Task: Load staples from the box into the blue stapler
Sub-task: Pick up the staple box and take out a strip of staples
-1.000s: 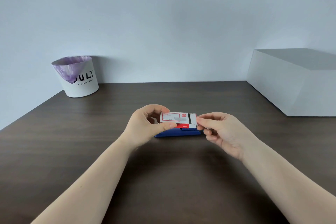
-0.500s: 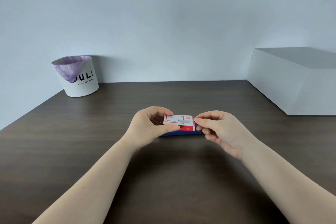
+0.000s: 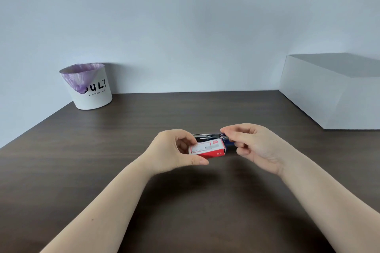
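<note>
My left hand (image 3: pixel 174 150) holds the closed red and white staple box (image 3: pixel 207 149) between thumb and fingers, just above the dark table (image 3: pixel 102 170). Right behind the box lies the blue stapler (image 3: pixel 229 144). Its metal staple rail (image 3: pixel 207 135) shows above the box. My right hand (image 3: pixel 257 148) is at the stapler's right end, thumb over the rail's tip and curled fingers against the blue body. The box and both hands hide most of the stapler.
A white bin (image 3: pixel 90 88) with a purple liner stands at the table's back left corner. A large white box (image 3: pixel 333 96) sits at the back right, against the pale wall.
The box's tray, slid out a second ago, is pushed shut. My right hand let go of the box and moved to the stapler's right end. The box shifted a little lower and nearer.
</note>
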The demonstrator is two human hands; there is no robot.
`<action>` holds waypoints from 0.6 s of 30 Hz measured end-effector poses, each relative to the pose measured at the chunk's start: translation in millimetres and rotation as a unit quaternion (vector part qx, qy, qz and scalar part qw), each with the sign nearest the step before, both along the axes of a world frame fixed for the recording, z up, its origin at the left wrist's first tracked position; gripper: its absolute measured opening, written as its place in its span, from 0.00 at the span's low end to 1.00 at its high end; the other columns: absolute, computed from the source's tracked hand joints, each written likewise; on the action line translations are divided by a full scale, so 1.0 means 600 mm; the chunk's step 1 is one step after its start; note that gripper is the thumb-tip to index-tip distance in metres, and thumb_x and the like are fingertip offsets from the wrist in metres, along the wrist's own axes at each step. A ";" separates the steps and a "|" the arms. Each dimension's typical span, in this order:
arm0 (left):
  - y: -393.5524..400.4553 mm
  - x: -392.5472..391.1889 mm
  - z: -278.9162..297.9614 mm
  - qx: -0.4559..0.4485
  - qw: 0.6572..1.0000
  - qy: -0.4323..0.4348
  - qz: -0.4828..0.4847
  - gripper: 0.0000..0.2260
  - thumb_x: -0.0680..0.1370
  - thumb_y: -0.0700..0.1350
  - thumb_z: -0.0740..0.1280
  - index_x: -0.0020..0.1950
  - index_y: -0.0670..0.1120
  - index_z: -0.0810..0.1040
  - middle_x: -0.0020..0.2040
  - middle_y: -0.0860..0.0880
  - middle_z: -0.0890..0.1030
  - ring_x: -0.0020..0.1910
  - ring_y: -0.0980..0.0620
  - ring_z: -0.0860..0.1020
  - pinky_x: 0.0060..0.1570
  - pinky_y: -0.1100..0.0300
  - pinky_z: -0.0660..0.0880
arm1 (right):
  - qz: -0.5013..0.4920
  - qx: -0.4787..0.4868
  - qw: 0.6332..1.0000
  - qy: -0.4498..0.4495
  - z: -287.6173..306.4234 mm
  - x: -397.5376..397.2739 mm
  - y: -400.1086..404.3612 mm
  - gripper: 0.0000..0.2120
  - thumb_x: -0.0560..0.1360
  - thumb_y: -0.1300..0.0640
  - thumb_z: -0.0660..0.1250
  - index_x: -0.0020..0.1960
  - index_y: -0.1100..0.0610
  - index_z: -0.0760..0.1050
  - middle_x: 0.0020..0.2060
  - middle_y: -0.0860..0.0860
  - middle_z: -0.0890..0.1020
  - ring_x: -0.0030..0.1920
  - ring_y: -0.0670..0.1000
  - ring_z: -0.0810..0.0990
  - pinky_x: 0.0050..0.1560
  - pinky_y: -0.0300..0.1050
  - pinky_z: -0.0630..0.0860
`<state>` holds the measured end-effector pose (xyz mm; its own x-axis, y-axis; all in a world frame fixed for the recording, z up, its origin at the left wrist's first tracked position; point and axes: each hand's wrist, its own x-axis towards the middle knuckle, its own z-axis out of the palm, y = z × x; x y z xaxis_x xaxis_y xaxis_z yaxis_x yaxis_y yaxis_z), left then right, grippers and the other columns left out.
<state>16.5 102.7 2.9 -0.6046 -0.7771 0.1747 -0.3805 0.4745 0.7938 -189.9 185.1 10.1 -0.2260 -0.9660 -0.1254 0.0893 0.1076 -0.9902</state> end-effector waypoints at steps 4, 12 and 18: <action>0.006 0.000 -0.002 -0.039 0.996 -0.072 -0.032 0.20 0.56 0.54 0.81 0.43 0.51 0.80 0.39 0.50 0.82 0.35 0.56 0.77 0.42 0.57 0.78 | -0.024 -0.011 0.998 0.063 -0.005 -0.001 0.002 0.10 0.75 0.67 0.65 0.54 0.61 0.80 0.45 0.57 0.81 0.42 0.52 0.70 0.35 0.37 0.70; 0.006 -0.001 -0.001 -0.113 0.980 -0.147 -0.067 0.21 0.57 0.59 0.78 0.44 0.52 0.79 0.37 0.55 0.77 0.35 0.56 0.74 0.36 0.65 0.72 | -0.060 -0.039 0.963 0.260 -0.008 0.008 -0.003 0.07 0.79 0.57 0.61 0.52 0.55 0.78 0.38 0.52 0.86 0.25 0.44 0.74 0.29 0.39 0.72; 0.008 0.002 0.000 -0.126 0.978 -0.148 -0.072 0.21 0.58 0.59 0.78 0.45 0.52 0.79 0.36 0.56 0.75 0.38 0.55 0.75 0.37 0.66 0.71 | -0.040 -0.034 0.980 0.191 -0.006 0.003 0.001 0.09 0.74 0.66 0.67 0.53 0.60 0.80 0.31 0.52 0.83 0.24 0.45 0.73 0.29 0.34 0.73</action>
